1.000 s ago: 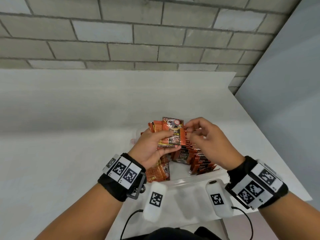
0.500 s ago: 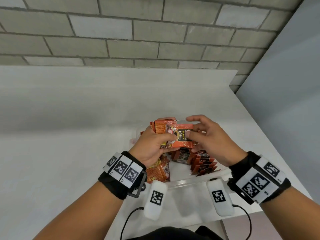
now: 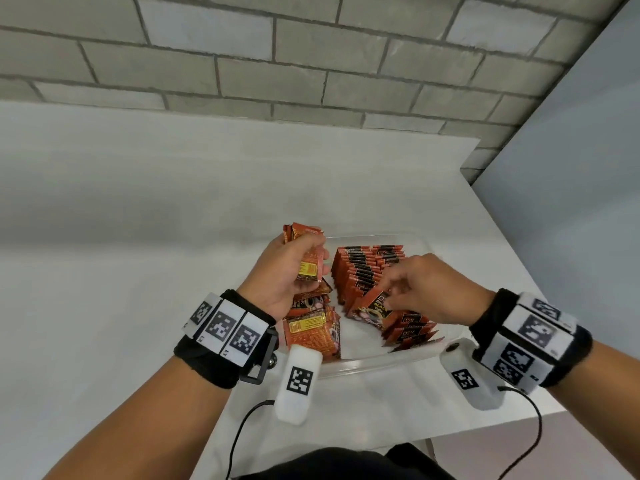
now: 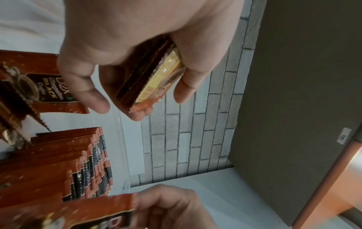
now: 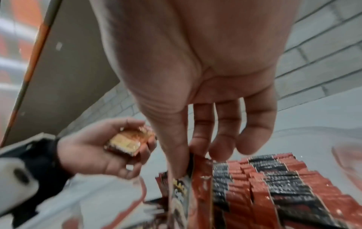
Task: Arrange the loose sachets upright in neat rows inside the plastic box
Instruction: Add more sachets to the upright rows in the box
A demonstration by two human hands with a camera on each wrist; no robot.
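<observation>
Hands parted | left hand [image 3: 289, 268] grips stack [image 3: 306, 263] | right hand [image 3: 427, 289] pinches sachet [image 3: 372, 306]

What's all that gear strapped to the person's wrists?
Each bare forearm wears a black wristband carrying white panels printed with black square code patterns. Below each wrist hangs a white rounded pod with one such code; a thin black cable runs from each pod. No sleeves or gloves.
</observation>
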